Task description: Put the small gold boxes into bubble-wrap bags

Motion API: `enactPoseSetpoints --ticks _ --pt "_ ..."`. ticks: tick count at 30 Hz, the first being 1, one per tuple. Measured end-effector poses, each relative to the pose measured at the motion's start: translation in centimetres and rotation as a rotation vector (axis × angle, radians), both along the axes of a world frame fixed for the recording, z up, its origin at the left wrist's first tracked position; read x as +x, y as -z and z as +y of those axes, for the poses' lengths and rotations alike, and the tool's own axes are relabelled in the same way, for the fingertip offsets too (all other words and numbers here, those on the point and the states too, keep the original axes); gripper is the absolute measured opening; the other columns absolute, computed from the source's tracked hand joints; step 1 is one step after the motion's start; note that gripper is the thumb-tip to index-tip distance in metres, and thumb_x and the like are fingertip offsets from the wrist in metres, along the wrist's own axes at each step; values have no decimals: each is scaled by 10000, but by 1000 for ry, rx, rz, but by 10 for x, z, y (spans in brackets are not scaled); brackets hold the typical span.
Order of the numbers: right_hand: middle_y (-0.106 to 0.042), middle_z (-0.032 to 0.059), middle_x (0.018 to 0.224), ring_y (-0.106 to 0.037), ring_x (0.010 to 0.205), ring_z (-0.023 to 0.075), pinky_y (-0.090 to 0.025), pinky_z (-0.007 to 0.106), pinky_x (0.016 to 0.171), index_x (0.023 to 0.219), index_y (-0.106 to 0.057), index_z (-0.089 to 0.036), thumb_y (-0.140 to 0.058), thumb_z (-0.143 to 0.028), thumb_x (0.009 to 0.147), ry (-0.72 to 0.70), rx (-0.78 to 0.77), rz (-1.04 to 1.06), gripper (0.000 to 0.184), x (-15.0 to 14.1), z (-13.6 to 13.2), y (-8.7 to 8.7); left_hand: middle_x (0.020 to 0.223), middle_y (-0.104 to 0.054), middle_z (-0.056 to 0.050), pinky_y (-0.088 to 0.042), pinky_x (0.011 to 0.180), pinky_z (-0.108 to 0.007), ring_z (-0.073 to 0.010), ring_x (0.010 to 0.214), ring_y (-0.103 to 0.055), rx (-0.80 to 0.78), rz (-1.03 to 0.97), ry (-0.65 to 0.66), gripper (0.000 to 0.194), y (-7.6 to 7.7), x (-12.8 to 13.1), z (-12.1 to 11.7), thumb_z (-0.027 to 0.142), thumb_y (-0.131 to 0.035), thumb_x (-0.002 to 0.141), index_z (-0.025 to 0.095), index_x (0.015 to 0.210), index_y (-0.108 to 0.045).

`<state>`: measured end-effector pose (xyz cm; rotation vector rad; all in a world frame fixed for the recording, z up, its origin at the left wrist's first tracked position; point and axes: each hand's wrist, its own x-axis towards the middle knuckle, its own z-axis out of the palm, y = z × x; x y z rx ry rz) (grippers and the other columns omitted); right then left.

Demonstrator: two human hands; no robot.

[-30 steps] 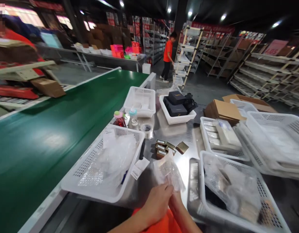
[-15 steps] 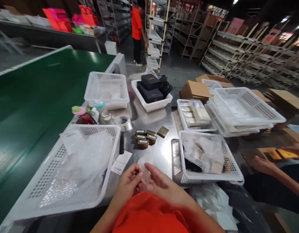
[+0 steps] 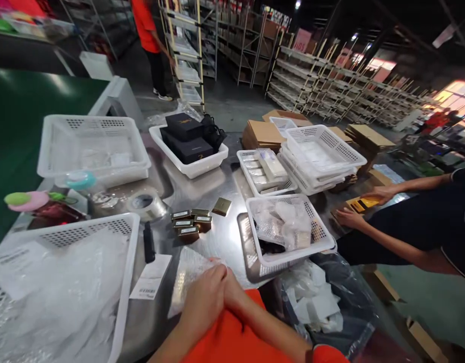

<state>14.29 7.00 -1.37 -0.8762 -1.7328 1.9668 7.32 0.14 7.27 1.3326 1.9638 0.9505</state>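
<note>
My left hand [image 3: 204, 301] and my right hand [image 3: 232, 292] are pressed together at the near edge of a steel table [image 3: 220, 237]. Both lie on a sheet of clear bubble wrap [image 3: 189, 275], fingers closed over it; whether anything is wrapped inside is hidden. Just beyond the hands sit several small gold boxes [image 3: 190, 223] in a cluster, with one more gold box [image 3: 221, 206] apart to the right. A printed label slip [image 3: 149, 282] and a black marker [image 3: 148, 243] lie to the left.
White baskets ring the table: one with bubble wrap [image 3: 66, 292] near left, one with wrapped packets [image 3: 288, 232] right, one with black boxes [image 3: 189, 146] behind. A tape roll [image 3: 145, 203] sits left of centre. A co-worker's hands [image 3: 353, 217] handle a box at right. Green conveyor [image 3: 13, 116] far left.
The camera swung right and down, bringing the co-worker at the right into view. My hands came from apart to pressed together over the bubble wrap on the table.
</note>
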Motion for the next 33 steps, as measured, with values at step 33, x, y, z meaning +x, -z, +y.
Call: enactPoseSetpoints --ticks 33 --pt "-350 239 1531 -262 1444 362 -150 633 1143 1247 -573 -72 -409 -74 837 -240 1199 -336 441 -148 86 85 1302 -520 -244 -387 999 -602 -425 1198 -482 -333 390 -1210 440 98 -169 -138 330 -489 821 81 1162 -611"
